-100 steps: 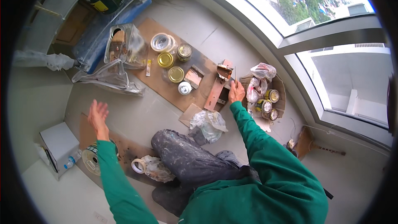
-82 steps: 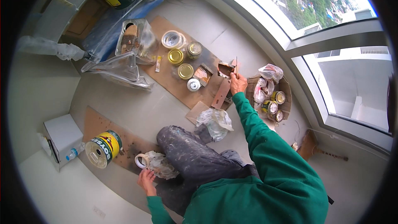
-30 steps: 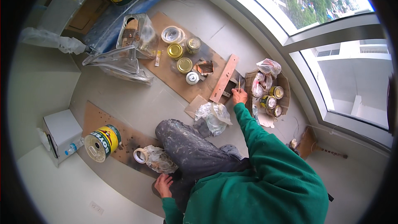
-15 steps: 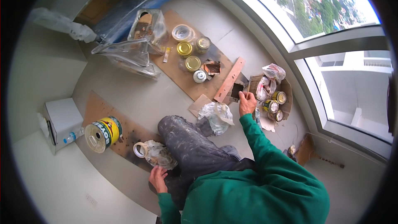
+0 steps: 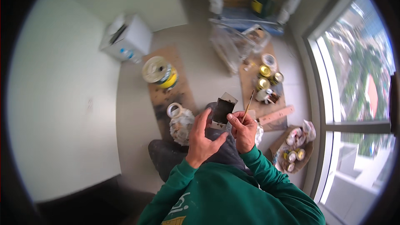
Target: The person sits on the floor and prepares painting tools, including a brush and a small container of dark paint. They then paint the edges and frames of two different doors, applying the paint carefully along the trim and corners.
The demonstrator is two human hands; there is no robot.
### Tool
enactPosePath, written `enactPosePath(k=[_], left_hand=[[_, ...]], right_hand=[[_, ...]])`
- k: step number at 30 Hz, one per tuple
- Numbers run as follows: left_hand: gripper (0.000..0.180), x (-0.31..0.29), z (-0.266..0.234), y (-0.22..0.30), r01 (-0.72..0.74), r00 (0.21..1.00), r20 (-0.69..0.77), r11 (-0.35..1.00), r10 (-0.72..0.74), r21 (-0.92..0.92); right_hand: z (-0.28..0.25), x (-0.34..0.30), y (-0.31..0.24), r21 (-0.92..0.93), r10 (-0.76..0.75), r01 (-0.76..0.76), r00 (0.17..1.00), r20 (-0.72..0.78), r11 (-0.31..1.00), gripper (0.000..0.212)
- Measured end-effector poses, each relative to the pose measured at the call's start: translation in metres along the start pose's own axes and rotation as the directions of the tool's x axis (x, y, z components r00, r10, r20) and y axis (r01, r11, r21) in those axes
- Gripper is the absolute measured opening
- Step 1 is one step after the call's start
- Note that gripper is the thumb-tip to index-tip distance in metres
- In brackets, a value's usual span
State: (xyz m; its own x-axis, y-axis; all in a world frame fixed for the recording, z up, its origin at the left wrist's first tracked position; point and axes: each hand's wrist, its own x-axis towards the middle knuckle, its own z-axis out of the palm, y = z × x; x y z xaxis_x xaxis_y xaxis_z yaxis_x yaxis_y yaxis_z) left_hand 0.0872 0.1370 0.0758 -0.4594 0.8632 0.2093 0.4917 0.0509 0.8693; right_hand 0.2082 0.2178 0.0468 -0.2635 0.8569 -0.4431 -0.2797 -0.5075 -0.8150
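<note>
Head view | small box (image 5: 224, 111) at your twelve o'clock, pinched with brush (image 5: 248, 107) by your right fingers (image 5: 235, 122) | left fingers (image 5: 203, 121) spread wide beside it | around box: paint can (image 5: 159, 73) ten o'clock, gold-lidded jars (image 5: 263, 83) two, plank (image 5: 276, 114) three, carton (image 5: 307, 153) four

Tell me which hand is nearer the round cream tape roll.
Left. The left hand is to the right of the round cream tape roll and lower in view; the right hand is farther right.
</note>
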Motion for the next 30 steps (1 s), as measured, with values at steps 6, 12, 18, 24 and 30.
enactPosePath(k=[6, 12, 18, 24, 30], left_hand=[[0.065, -0.067, -0.059, -0.008, 0.022, 0.899, -0.433, 0.982, 0.063, 0.19], [0.058, -0.134, -0.091, -0.018, 0.16, 0.687, -0.727, 0.979, -0.016, 0.13], [0.056, -0.191, -0.12, -0.03, 0.303, 0.471, -0.879, 0.949, -0.071, 0.086], [0.054, -0.24, -0.141, -0.018, 0.412, 0.395, -0.904, 0.911, -0.163, 0.016], [0.054, -0.27, -0.148, -0.003, 0.48, 0.418, -0.882, 0.877, -0.216, 0.013]], right_hand=[[0.064, -0.052, 0.033, -0.105, 0.065, -0.03, 0.937, 0.344, 0.994, 0.013], [0.102, -0.089, 0.078, -0.227, 0.092, 0.035, 0.848, 0.522, 0.973, 0.012], [0.128, -0.118, 0.12, -0.427, 0.315, 0.008, 0.662, 0.68, 0.904, 0.012], [0.149, -0.14, 0.138, -0.472, 0.455, -0.123, 0.552, 0.699, 0.873, 0.02], [0.159, -0.16, 0.15, -0.563, 0.572, -0.133, 0.324, 0.753, 0.816, 0.013]])
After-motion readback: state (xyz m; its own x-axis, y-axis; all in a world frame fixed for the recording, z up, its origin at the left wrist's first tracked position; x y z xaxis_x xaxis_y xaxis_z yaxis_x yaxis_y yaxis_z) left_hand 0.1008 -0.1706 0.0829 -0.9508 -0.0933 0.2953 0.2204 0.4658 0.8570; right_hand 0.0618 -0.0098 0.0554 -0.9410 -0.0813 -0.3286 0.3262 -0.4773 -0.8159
